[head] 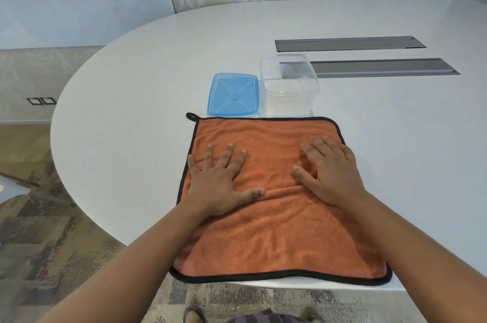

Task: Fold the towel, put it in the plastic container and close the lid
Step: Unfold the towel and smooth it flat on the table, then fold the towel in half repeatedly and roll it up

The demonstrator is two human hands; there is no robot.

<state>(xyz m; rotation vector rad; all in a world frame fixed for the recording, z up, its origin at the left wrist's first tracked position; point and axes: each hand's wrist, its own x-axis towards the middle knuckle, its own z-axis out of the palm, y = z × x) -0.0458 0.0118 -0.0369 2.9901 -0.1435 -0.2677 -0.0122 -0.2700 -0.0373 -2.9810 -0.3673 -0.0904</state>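
An orange towel [276, 230] with a black hem lies spread flat on the white table, its near edge at the table's front rim and a small loop at its far left corner. My left hand [221, 183] rests palm down on its left half, fingers spread. On the right half, my right hand [332, 172] lies flat the same way. A low crease runs across the cloth between the two hands. Just beyond the towel stands a clear plastic container [290, 85], open and empty. Its blue lid [233, 94] lies flat to the container's left.
The white oval table [145, 111] curves away on the left, with patterned floor below. Two long grey cable slots [350, 43] are set in the tabletop behind and right of the container. My feet show at the bottom edge.
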